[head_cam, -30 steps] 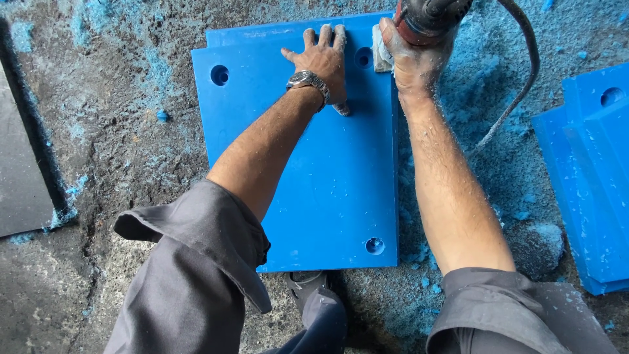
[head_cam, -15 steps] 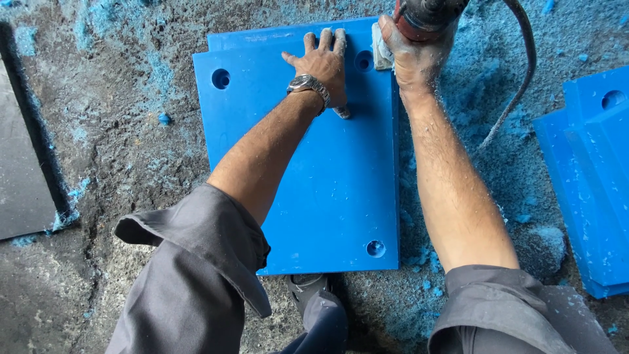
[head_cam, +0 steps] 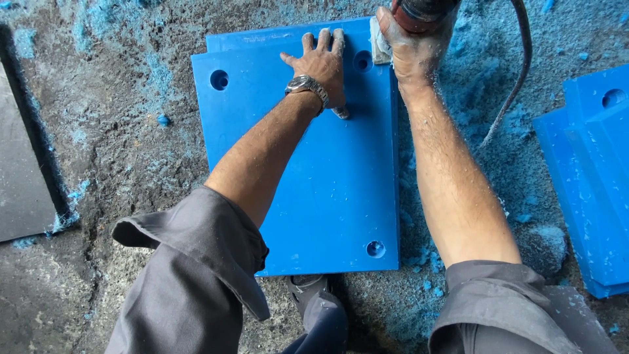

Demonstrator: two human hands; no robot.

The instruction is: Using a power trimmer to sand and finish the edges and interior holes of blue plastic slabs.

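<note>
Right now your left hand [head_cam: 321,65] lies flat on the blue plastic slab [head_cam: 308,164], fingers spread and pressed near its far edge, a metal wristwatch [head_cam: 306,85] on the wrist. Your right hand [head_cam: 413,52] is wrapped tightly around the body of a red and black power tool [head_cam: 419,12], held at the slab's far right corner, just beside one of its round holes; its working end is hidden, so you cannot tell whether it touches the edge. The tool's dark cable [head_cam: 514,78] curves away on the right toward the near side. The slab runs lengthwise from near to far, straight out from your knees, and its right edge lies along your right forearm, so the right hand is the nearer one to that edge. Four holes show in the slab, one by each corner. A second blue sheet peeks out beneath its far edge. Another stack of blue slabs [head_cam: 590,177] sits well apart on the right. Blue shavings [head_cam: 472,85] litter the rough concrete floor [head_cam: 118,144], and one dark panel [head_cam: 23,177] lies far left.
</note>
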